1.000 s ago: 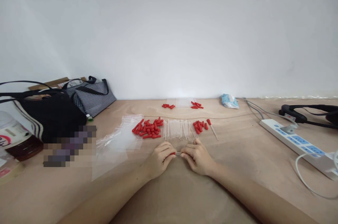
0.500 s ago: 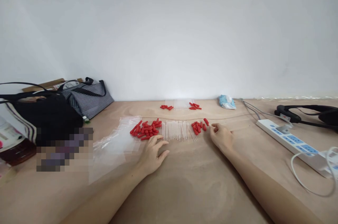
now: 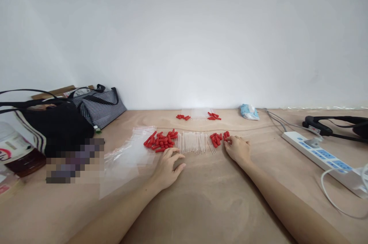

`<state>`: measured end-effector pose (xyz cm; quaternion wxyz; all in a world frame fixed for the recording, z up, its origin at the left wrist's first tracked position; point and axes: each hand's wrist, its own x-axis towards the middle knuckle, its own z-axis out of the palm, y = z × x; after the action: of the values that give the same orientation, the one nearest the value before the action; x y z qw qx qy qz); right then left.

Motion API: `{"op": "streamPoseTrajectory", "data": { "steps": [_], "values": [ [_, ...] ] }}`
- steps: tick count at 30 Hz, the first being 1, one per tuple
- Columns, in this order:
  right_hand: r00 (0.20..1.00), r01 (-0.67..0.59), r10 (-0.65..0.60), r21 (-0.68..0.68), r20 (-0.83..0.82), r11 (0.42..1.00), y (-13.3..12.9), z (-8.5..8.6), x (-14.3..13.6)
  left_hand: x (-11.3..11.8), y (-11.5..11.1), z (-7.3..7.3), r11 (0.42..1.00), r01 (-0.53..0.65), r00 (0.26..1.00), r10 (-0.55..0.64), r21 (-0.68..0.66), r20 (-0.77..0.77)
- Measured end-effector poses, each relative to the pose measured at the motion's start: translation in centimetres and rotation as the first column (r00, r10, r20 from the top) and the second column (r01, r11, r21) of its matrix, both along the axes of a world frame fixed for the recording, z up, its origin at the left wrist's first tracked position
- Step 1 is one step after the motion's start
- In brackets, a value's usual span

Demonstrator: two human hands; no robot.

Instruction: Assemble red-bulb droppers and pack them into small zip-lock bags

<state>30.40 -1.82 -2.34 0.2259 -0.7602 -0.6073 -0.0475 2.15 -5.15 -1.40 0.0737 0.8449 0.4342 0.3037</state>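
My left hand rests on the table with its fingers loosely spread and holds nothing. Its fingertips are beside a large pile of red bulb-shaped pieces and a row of thin clear tubes. My right hand has its fingers curled against a few red bulb-shaped pieces; the fingertips are partly hidden. Just left of these pieces lies a smaller red group, at the right end of the tubes. Left of the large pile, clear zip bags lie fanned out.
Nearer the wall lie more red pieces around clear tubes and bags. A blue-white packet, power strip with cables and black headset are to the right. Bags and a bottle stand left.
My right hand has moved slightly left and closer in, and the red pieces at its fingers now sit nearer the small group. My left hand has stayed about where it was.
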Motion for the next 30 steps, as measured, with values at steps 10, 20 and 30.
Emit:
{"op": "streamPoseTrajectory", "data": {
  "steps": [10, 20, 30],
  "values": [
    [0.892, -0.377, 0.444, 0.410, -0.079, 0.831, -2.5, 0.6, -3.5, 0.8, -0.1, 0.6, 0.998, 0.033, 0.987, -0.023, -0.059, 0.157],
    [0.783, -0.545, 0.600, 0.286, -0.164, 0.788, -4.0, -0.1, -3.9, 6.1, 5.0, 2.3, 0.950, -0.312, 0.940, 0.310, 0.011, -0.140],
    [0.688, -0.709, 0.721, 0.135, -0.082, 0.692, -4.9, 1.1, -4.2, 9.6, 7.7, 2.5, 0.909, -0.415, 0.889, 0.395, -0.045, -0.230]
  ]
}}
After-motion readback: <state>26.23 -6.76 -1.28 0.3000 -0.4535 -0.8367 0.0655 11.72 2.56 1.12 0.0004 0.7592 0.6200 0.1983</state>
